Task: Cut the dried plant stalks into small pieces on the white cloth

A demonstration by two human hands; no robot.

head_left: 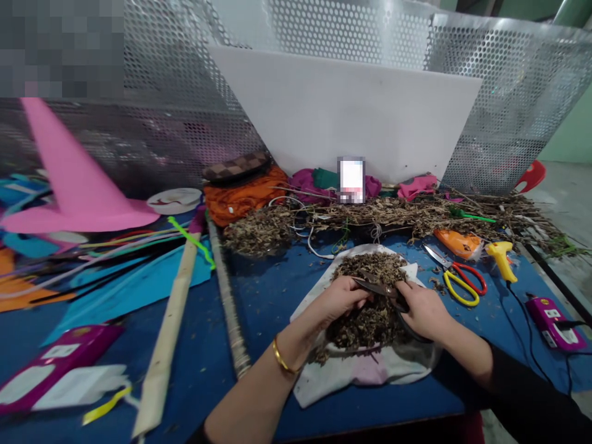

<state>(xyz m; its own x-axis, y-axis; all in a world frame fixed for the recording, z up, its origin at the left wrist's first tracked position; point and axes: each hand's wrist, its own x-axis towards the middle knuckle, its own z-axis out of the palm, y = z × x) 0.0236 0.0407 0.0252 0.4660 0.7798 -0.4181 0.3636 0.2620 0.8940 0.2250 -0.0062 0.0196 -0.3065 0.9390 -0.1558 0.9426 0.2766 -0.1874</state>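
Note:
In my right hand is a pair of dark-handled scissors, its blades pointing left toward my other hand. My left hand, with a gold bangle at the wrist, has its fingers curled together close to the blade tips; what they pinch is too small to make out. Both hands are above a heap of dry, crumbled plant bits. That heap lies on a white cloth with a pinkish patch, spread on the blue table.
Red-and-yellow-handled scissors, a yellow glue gun and a purple power strip lie at right. Dry twigs line the back before a white board. Wooden sticks and a pink cone hat are at left.

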